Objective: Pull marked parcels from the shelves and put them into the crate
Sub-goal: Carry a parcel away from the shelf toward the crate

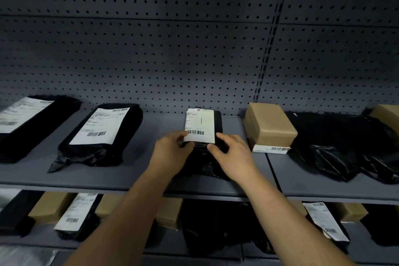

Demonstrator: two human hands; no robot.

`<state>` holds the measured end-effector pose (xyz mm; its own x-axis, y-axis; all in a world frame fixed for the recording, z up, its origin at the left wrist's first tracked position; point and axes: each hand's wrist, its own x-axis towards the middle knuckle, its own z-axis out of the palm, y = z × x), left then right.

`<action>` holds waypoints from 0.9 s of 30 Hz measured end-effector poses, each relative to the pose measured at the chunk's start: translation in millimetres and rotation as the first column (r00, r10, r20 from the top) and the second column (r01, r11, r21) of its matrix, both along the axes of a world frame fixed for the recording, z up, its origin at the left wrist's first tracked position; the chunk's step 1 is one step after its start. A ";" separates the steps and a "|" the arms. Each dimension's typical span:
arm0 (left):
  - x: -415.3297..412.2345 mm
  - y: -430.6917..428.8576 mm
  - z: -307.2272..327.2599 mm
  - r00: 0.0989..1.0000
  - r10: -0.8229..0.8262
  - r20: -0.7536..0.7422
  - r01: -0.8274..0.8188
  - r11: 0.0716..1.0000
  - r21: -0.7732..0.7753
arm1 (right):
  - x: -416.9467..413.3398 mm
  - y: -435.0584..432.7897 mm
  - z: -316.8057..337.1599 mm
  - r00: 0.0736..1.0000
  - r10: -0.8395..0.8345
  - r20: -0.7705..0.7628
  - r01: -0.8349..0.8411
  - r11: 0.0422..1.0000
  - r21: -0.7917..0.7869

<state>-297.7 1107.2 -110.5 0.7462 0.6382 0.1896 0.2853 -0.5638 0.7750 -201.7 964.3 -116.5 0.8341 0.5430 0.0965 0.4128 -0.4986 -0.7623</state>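
Black poly parcel (217, 124) lies mid-shelf (138, 170), long axis running away from us, labelled end toward the pegboard (151, 60), crumpled tail nearest. Our left hand (170, 153) pinches its left edge, and our right hand (233, 157) curls onto its right.

I see grey perforated back panel (151, 54) filling upper frame, 9 through 12 to 3 o'clock. Dark slotted upright (271, 45) at 1 o'clock splits panel into two sections.
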 end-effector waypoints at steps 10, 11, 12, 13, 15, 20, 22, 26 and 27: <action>-6.1 24.6 2.3 0.996 -0.086 0.015 0.081 0.974 0.210 | -9.3 5.3 9.6 0.997 -0.071 0.036 0.069 0.996 0.057; -6.6 23.6 3.2 0.994 -0.108 0.028 0.100 0.971 0.217 | -10.7 -0.1 11.8 0.995 -0.088 0.051 0.084 0.993 0.079; -6.3 21.6 3.8 0.990 -0.135 0.044 0.122 0.968 0.217 | -12.4 -6.7 13.7 0.992 -0.104 0.066 0.097 0.990 0.098; -6.3 17.5 5.2 0.984 -0.166 0.058 0.150 0.965 0.216 | -14.3 -14.2 15.3 0.989 -0.119 0.089 0.108 0.987 0.118; -4.7 7.2 7.2 0.967 -0.237 0.095 0.214 0.955 0.205 | -18.2 -31.5 17.2 0.977 -0.149 0.151 0.129 0.982 0.139; 0.5 -28.9 7.9 0.909 -0.385 0.157 0.362 0.919 0.159 | -28.8 -80.1 19.5 0.949 -0.206 0.240 0.184 0.977 0.111; 4.4 -43.4 6.4 0.894 -0.419 0.159 0.398 0.905 0.149 | -30.5 -96.5 21.0 0.938 -0.233 0.255 0.207 0.970 0.123; 19.1 -67.0 9.0 0.878 -0.443 0.182 0.414 0.893 0.177 | -19.6 -120.7 26.0 0.907 -0.257 0.334 0.222 0.965 0.138; 23.9 -72.2 10.4 0.876 -0.443 0.189 0.413 0.893 0.179 | -14.6 -125.7 27.1 0.899 -0.260 0.353 0.221 0.964 0.146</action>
<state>-273.9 1035.0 -100.2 0.8705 0.2242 0.4380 -0.1749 -0.6910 0.7014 -216.2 838.6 -89.4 0.8332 0.3020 0.4632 0.5493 -0.5476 -0.6312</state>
